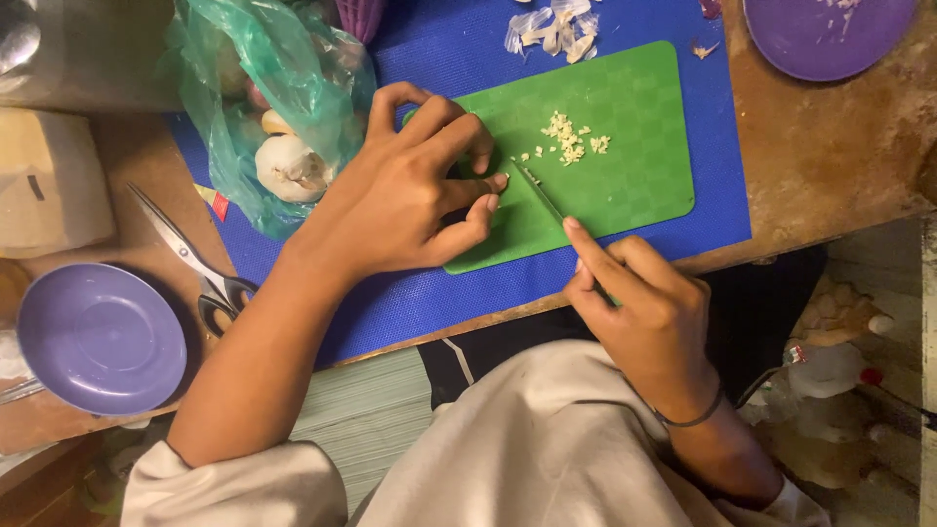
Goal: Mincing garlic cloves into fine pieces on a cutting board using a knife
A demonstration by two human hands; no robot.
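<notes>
The right hand (649, 312) is closed around the handle of a knife (540, 193), index finger laid along the spine, with the blade resting on the green cutting board (634, 176) near its front edge. The left hand (405, 190) lies on the board's left end, fingers curled in and the fingertips (496, 182) pressed together right at the blade, pinching something too small to make out (probably a bit of garlic). A small heap of chopped garlic (569, 139) sits on the middle of the board, just beyond the knife tip. The board rests on a blue mat (717, 166) spread over the wooden table (839, 146). Garlic skins (556, 29) lie on the mat past the board's far edge. Toward the table's left side are a green plastic bag (264, 88) holding garlic bulbs (291, 166), a pair of scissors (185, 249), and a purple plate (98, 337) near the front left corner. Another purple plate (830, 34) sits at the far right corner.
</notes>
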